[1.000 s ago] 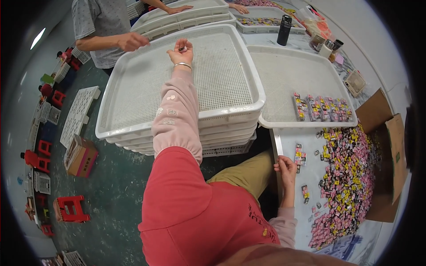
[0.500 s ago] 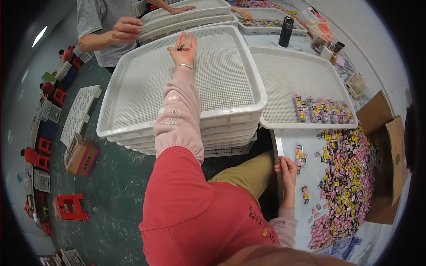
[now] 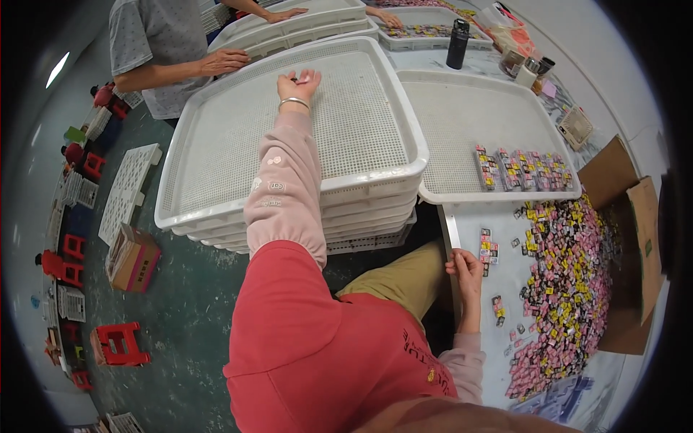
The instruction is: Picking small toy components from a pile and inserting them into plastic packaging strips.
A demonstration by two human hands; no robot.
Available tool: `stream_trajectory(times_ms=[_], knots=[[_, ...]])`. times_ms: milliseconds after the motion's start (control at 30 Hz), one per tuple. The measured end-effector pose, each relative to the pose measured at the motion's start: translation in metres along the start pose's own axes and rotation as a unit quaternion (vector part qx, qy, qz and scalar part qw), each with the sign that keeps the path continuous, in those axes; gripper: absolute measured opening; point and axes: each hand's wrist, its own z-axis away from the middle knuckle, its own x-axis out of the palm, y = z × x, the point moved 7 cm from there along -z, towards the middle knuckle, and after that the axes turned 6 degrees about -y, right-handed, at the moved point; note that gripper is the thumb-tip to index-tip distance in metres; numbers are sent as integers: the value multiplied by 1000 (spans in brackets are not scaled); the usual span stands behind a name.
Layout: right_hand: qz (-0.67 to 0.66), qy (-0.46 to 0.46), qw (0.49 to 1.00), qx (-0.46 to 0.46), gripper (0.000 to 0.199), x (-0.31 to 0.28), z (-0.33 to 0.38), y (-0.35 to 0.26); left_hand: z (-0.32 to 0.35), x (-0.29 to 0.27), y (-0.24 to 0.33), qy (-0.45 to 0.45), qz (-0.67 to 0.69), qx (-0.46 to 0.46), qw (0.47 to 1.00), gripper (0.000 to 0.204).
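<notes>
My left hand (image 3: pixel 299 86) reaches palm up over the big white mesh tray (image 3: pixel 361 137) on top of a stack. Its fingers curl over small black and pink pieces (image 3: pixel 296 81), too small to name. My right hand (image 3: pixel 466 270) is by the table's near edge, thumb and fingertips pinched together; whatever they hold cannot be made out. Just beyond it lies a short block of joined pink and black pieces (image 3: pixel 489 252). A smaller joined strip (image 3: pixel 498 311) lies nearer to me. To the right spreads a large pile of small pink, yellow and black pieces (image 3: pixel 563 289).
A second white tray (image 3: pixel 455 137) holds several filled clear packs (image 3: pixel 523 171). A co-worker's hand (image 3: pixel 225 62) rests on the tray's far-left rim. A black bottle (image 3: pixel 458 45), an open cardboard box (image 3: pixel 624 289), a floor carton (image 3: pixel 133 260) and a red stool (image 3: pixel 120 343) stand around.
My left hand's fingers have curled in over the pieces that lay on its open palm. The co-worker's raised hand has come down onto the tray rim. My right hand stays pinched.
</notes>
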Motion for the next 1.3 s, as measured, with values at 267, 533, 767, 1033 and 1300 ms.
stream_trajectory(times_ms=[267, 533, 767, 1033, 1300], knots=[[-13, 6, 1000, -4, 22, 0, -1, -1, -24, -13, -16, 41, -15, -126, 991, 18], [-14, 7, 1000, -9, 22, -5, 1, 4, 22, 36, -44, -138, -67, -133, 979, 42], [-20, 3, 1000, -2, 22, 1, 0, 1, 26, 50, -34, -259, -87, -130, 953, 47], [-17, 2, 1000, -8, 22, 1, 1, 0, 21, 44, -42, -224, -63, -134, 963, 49], [-20, 18, 1000, -11, 18, 7, 4, -11, 27, 49, -50, -236, -103, -138, 956, 41]])
